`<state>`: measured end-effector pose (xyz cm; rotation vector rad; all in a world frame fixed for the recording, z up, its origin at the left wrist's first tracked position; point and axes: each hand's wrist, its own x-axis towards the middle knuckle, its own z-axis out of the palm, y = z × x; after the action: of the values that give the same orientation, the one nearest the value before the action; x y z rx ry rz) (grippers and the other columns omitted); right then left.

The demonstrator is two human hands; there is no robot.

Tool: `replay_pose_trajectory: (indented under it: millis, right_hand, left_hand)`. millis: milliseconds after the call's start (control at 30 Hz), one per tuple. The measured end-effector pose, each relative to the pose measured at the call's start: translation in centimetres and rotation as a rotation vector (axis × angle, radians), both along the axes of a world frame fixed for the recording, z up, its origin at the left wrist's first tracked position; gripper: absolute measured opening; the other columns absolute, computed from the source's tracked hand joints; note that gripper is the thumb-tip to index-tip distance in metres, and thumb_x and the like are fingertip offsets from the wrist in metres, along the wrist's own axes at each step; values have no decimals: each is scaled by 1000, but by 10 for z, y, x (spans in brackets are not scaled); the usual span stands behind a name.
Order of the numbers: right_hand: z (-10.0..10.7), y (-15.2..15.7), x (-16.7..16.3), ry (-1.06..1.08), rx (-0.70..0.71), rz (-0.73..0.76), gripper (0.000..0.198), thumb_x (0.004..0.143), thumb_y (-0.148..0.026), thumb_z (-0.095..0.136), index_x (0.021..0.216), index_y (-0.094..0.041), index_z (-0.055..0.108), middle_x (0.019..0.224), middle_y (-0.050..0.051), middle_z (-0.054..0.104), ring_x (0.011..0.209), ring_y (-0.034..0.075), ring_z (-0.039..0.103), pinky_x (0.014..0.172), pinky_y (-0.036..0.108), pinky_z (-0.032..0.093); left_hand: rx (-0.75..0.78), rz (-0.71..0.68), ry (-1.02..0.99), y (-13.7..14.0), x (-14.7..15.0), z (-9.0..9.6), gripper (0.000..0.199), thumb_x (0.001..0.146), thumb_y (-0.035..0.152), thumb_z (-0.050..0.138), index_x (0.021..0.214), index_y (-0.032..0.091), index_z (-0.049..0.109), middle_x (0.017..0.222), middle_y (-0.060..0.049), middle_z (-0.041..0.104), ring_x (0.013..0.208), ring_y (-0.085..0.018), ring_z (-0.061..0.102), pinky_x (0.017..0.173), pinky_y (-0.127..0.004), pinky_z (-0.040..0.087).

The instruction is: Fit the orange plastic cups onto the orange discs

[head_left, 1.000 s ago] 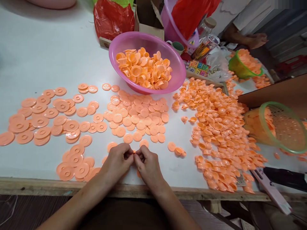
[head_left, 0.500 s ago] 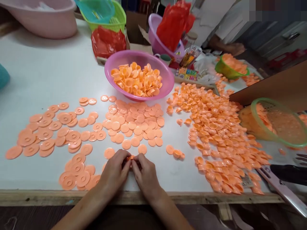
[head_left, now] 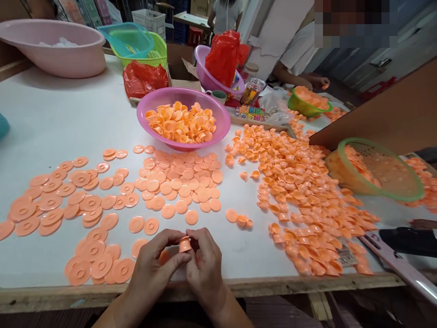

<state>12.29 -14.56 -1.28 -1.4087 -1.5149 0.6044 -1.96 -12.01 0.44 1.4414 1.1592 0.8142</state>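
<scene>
Between the fingertips of both hands is a small orange plastic cup-shaped piece (head_left: 185, 244), its wider rim at the top. My left hand (head_left: 157, 262) curls round it with thumb and index finger. From the other side my right hand (head_left: 205, 262) closes on the same piece, its lower fingers folded. Flat orange plastic discs (head_left: 101, 265) lie left of my hands, some overlapping, each with a ring mark. Smaller discs (head_left: 184, 182) cluster just beyond my hands. To the right spreads a large heap of orange spouted cup pieces (head_left: 297, 182).
A pink bowl (head_left: 223, 119) of orange cups stands beyond the discs. At right are a tilted green-rimmed basket (head_left: 385, 195), a brown board (head_left: 382, 114) and a black-handled tool (head_left: 406, 241). Across the table, a person's hand (head_left: 319, 82) is near a green bowl (head_left: 300, 107).
The orange cup piece, mostly hidden before, now shows between my fingertips. My hands have turned, opening a gap between them. The head view has shifted, showing more of the room behind.
</scene>
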Motion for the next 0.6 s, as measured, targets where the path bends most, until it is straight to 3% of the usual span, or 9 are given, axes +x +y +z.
replay_pose_trajectory:
  millis: [267,433,533,600]
  right_hand:
    - [-1,-12,-2,-145,62,-122,14,87,-14,43,94,-18,54,77,4,56,67,18,56,55,29,42]
    - [3,-1,7,50,-157,-23,10,89,-19,48,89,-19,58,81,4,61,66,16,58,56,26,46]
    - [9,9,32,142,-255,58,19,88,-20,55,105,-21,63,91,4,65,67,13,61,57,23,49]
    - [12,13,59,94,-198,-35,25,89,-22,56,112,-22,65,98,6,67,73,15,64,59,23,51]
  left_hand:
    - [111,-6,91,-7,8,-3,17,85,30,67,101,25,69,98,-1,75,92,-18,70,78,-24,56]
    - [5,39,102,-6,14,-4,19,83,40,69,89,22,71,83,-1,74,79,-18,70,70,-25,57]
    - [8,163,91,30,20,9,27,79,47,72,89,21,72,83,-2,75,79,-19,71,72,-28,58]
    - [93,293,99,78,28,32,31,78,49,72,94,21,73,89,-4,76,84,-21,71,75,-31,58]
